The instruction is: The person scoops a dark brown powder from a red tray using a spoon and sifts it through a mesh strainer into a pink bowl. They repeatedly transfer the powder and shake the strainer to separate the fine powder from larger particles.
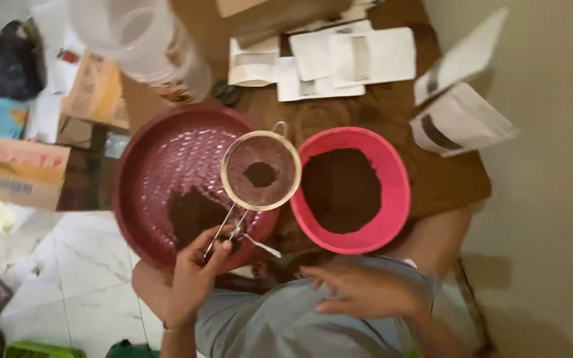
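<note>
Behind pink bowl (392,192): white, seemingly windowed pouches (349,59), flat.

Left hand (197,275) raised with fingers closed; right hand (359,288) lies flat, spread.

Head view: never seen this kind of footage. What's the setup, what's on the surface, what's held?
There is no machine here: a person works with two bare hands, and one camera worn on the head looks straight down. The left hand grips the handle of a round mesh sieve with a spoon, holding it over a large dark red basin that has brown powder in it. A little powder sits in the sieve. Beside it stands a pink bowl of the same powder. The right hand is empty, fingers spread, near the lap. White pouches lie farther back.
</note>
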